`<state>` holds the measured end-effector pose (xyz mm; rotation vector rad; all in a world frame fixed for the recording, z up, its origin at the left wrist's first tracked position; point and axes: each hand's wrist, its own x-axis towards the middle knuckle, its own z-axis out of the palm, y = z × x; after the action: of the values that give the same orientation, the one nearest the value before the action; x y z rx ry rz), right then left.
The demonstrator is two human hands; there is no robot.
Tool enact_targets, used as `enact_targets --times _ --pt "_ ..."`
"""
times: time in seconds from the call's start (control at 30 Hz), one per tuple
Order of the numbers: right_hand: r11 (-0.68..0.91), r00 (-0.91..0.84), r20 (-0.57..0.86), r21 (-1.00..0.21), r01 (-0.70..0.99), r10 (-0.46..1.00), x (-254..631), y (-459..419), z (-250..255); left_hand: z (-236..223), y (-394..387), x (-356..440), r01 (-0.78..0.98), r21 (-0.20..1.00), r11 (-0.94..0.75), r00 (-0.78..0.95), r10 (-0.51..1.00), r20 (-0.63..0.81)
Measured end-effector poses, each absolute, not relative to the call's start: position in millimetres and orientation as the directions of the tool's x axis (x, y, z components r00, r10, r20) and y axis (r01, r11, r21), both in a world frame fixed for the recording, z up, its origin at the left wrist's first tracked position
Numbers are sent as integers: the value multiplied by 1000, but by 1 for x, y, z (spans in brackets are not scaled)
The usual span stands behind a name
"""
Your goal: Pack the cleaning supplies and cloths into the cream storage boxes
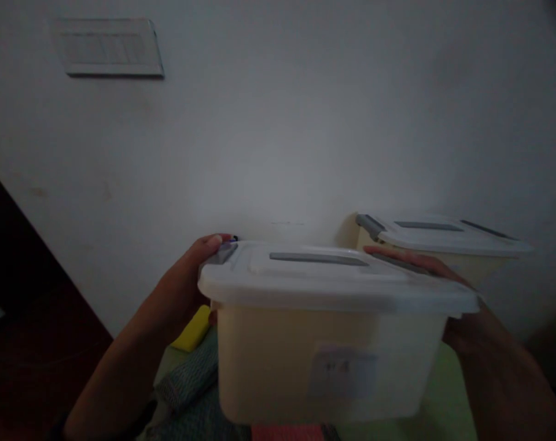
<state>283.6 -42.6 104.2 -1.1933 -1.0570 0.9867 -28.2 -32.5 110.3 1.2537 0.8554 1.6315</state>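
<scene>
A cream storage box (pixel 268 367) with a white lid (pixel 241 285) sits centrally in front of me, a handwritten label (pixel 342 370) on its near side. My left hand (pixel 206 260) is closed around its left end, thumb at the grey latch. Around the right end is my right hand (pixel 425 263), its fingers lying along the lid's edge and the rest partly hidden. By my left fingertips shows a small dark and purple thing, too small to name. The box's underside is hidden; whether it touches the cloth below, I cannot tell.
A similar lidded box (pixel 456 242) stands behind to the right, against the white wall (pixel 278 122). Patterned fabric (pixel 190 380), a yellow item (pixel 192 329) and a red-pink piece (pixel 287 432) lie on a green surface (pixel 447 392). A switch panel (pixel 107 48) is mounted upper left.
</scene>
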Motion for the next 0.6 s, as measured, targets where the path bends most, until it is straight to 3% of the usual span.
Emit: enact_targets --times 0.1,0.3,0.47,0.6 --pt "118 111 126 -990 77 986 286 -45 100 108 -33 -39 -11 979 -204 75 976 204" --pt "13 -80 -6 -972 234 997 285 -54 103 121 -47 -44 336 936 -105 241 970 22" --pt "-41 -208 -122 -934 354 970 286 -54 104 125 -49 -44 491 855 -169 295 955 20" --pt "8 -167 -81 -882 471 983 288 -50 103 118 -45 -45 515 844 -150 218 975 41"
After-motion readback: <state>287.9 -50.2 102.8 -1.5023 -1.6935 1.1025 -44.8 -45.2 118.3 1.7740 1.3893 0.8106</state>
